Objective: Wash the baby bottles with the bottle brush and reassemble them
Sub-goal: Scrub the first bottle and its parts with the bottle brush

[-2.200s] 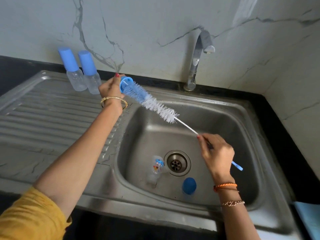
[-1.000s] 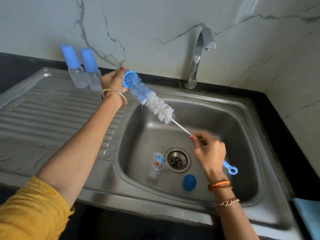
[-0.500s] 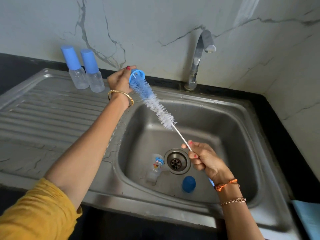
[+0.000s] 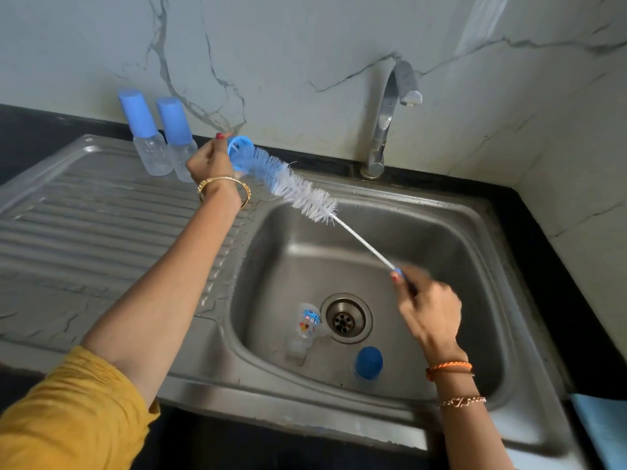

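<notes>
Scrubbing the blue ring cap [image 4: 239, 148] is the step in hand: the left hand [image 4: 210, 161], in the upper middle of the frame, pinches it with curled fingers, while the right hand [image 4: 429, 308], lower right, clamps its fingers on the handle of the bottle brush [image 4: 298, 191]. For a good result, I think the brush should turn and slide through the ring, with the cap held firm. The bristles look soft, blue at the tip and white behind, on a thin twisted wire. A clear bottle [image 4: 307, 325] with a print lies in the steel sink [image 4: 424, 212] beside the drain, a blue cap [image 4: 368, 362] near it. Two capped bottles [image 4: 159, 134] stand at upper left
</notes>
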{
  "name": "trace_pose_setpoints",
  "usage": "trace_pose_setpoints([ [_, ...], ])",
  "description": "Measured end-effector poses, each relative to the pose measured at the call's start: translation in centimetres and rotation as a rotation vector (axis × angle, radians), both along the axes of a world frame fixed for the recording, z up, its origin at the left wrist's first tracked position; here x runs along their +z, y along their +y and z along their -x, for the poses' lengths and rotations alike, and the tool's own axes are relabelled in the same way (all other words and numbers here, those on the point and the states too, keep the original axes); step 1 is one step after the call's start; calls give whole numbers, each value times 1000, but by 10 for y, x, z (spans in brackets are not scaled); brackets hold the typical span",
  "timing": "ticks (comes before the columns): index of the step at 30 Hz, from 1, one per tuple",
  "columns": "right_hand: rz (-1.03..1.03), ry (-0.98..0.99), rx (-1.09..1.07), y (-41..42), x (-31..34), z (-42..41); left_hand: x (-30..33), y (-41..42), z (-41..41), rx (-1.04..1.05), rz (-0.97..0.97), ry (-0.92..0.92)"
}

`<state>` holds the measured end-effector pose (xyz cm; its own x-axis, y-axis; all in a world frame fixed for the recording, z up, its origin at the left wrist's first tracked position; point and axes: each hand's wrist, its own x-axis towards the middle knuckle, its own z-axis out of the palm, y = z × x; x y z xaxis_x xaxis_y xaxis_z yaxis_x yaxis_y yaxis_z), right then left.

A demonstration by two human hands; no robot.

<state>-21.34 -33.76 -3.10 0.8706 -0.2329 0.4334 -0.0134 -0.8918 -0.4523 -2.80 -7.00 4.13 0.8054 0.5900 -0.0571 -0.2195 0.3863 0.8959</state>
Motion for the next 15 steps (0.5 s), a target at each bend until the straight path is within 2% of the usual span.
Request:
trace_pose_setpoints([
  [2,-476,362,244,4,5,0,12,5,-2,-71,49,-34],
  [4,-948,734,360,7,16,-1,20,9,-5,-141,85,-68],
  [5,-1073,868,368,8,19,-1,23,11,-6,-179,100,-77],
  [7,-1147,993,378,9,19,1,26,11,-6,-221,108,-87],
  [9,-1108,919,382,9,14,2,23,9,-5,-229,87,-66],
  [12,-894,492,334,8,7,0,22,9,-4,-150,67,16],
  [15,-319,48,101,5,1,-4,20,13,-4,-199,-19,139],
])
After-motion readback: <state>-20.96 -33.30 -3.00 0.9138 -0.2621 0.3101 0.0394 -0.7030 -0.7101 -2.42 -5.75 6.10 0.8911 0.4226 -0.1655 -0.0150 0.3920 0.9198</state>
